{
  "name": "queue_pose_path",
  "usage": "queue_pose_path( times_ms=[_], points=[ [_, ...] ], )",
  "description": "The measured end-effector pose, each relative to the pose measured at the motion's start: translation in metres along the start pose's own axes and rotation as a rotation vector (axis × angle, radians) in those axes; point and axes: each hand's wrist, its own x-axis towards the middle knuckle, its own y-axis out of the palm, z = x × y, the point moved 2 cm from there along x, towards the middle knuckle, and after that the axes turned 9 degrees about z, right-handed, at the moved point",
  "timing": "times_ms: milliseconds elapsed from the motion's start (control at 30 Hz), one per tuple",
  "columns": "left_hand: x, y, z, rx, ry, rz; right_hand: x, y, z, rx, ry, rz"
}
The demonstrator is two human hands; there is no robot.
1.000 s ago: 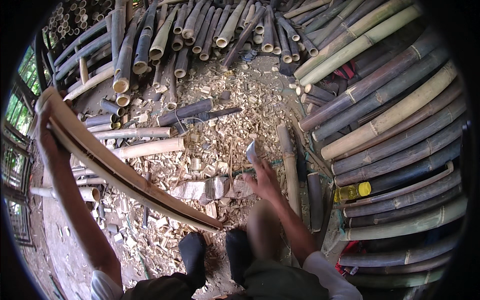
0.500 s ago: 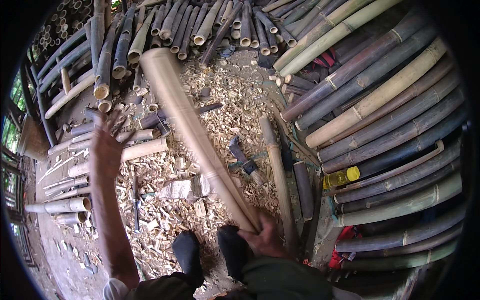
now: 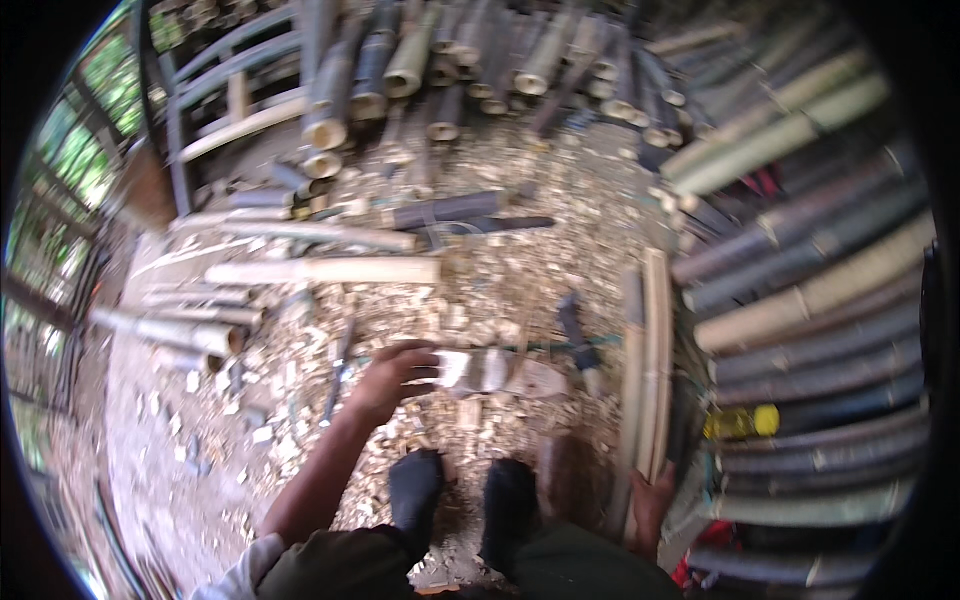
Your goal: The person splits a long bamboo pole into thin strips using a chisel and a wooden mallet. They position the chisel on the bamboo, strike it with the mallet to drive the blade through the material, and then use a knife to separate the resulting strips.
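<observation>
The left hand (image 3: 392, 378) reaches over the chip-strewn floor (image 3: 200, 440), fingers curled at a blurred pale block (image 3: 478, 370); whether they grip it is unclear. The right hand (image 3: 652, 505), half hidden, clasps a split bamboo (image 3: 655, 360) lying on the floor.

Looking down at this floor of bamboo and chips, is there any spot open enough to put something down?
Mostly at lower left: the chip-strewn ground left of the left hand, below the pale split bamboo poles. A smaller patch lies between those poles and the split bamboo slat held by the right hand. The stacked dark bamboo culms on the right are crowded.
</observation>
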Motion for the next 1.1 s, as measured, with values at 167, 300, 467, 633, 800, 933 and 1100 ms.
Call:
queue_pose_path(
  times_ms=[167,300,467,633,800,933,1100],
  points=[
    [0.018,-0.018,-0.011,-0.046,0.056,-0.156,0.005,0.010,0.049,-0.541,0.022,-0.213],
    [0.067,-0.104,-0.037,-0.415,0.174,-0.488,0.010,0.046,0.056,-0.267,-0.374,-0.010],
    [0.135,-0.123,-0.062,-0.296,0.095,-0.832,-0.050,0.101,0.132,-0.279,-0.409,0.545],
    [0.170,-0.218,-0.045,-0.169,0.119,-1.046,-0.080,0.146,0.159,-0.177,-0.524,0.929],
    [0.163,-0.175,-0.053,-0.404,0.145,-0.879,-0.059,0.137,0.159,-0.250,-0.538,0.762],
    [0.088,-0.155,-0.036,-0.568,0.426,-0.435,-0.055,0.129,0.159,-0.239,-0.534,0.658],
    [-0.036,-0.096,-0.014,-0.302,0.493,-0.139,-0.056,0.125,0.176,-0.244,-0.551,0.608]
  ],
)
